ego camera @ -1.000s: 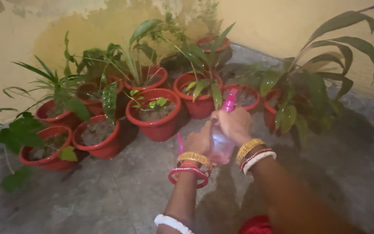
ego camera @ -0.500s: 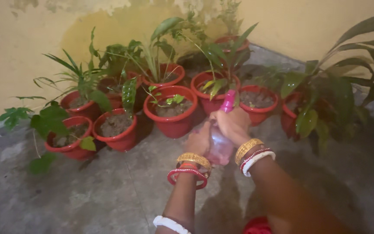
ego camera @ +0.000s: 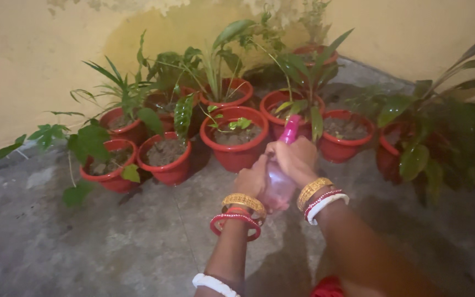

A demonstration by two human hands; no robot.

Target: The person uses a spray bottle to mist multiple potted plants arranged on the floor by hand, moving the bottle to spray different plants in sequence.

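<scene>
— Where do we stand with the spray bottle (ego camera: 279,181)?

— We have it in both hands, out in front of the big red pot (ego camera: 236,144) that sits nearest us in the cluster. Our right hand (ego camera: 297,158) is wrapped around the neck just below the pink spray head (ego camera: 291,130), and our left hand (ego camera: 253,179) cups the clear body from the side. Both grips are closed on the bottle; whether a finger is on the trigger, we cannot tell.

— Which way is the nozzle aimed?

— The pink head points up and away from us, toward that big red pot and the pot behind it to the right (ego camera: 287,104). No mist shows in the air.

— So how much of the watering looks done?

— Hard to judge. The soil in the big red pot looks dark, and so does the soil in the pot to its left (ego camera: 165,158), but the light is dim, so we cannot call any of it wet. The concrete floor (ego camera: 111,242) between us and the big red pot has darker patches, which may be damp or only stains.

— And what seems left?

— By our reckoning, most of it. The pots further left of the big red pot (ego camera: 105,170), those behind it by the yellow wall (ego camera: 28,71), and the tall leafy plant (ego camera: 441,126) off to its right show no droplets that we can make out.
</scene>
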